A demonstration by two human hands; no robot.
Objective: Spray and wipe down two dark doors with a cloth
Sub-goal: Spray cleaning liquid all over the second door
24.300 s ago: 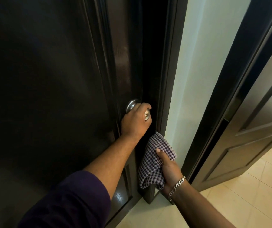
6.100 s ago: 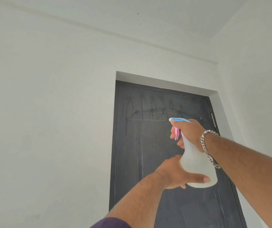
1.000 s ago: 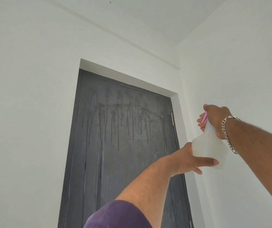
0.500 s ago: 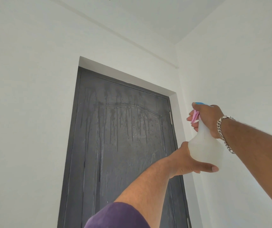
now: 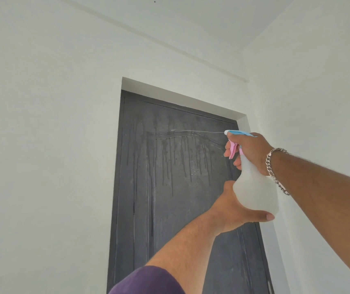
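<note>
up in front of you, a dark door stands closed in its recess in the white wall, seen from below at a slant. its upper part is wet: dark drips run down from the arched line of the top panel, and paler streaks trail lower along the left side of the panel.

your right hand is raised at the door's upper right corner and grips the neck of a spray bottle. your fingers are curled round the pink trigger, and the blue nozzle cap points left toward the door. a thin jet of liquid leaves the nozzle and reaches across to the arched line on the panel. a silver chain bracelet hangs at that wrist.

your left hand cups the bottle from underneath. the thumb lies along the bottom edge of the cloudy, translucent body and the palm presses against its left side; the other fingers are hidden behind the bottle. a purple sleeve covers the left upper arm at the lower edge of the view.

the side wall on the right meets the door wall just past the recess, and the ceiling runs above both.
</note>
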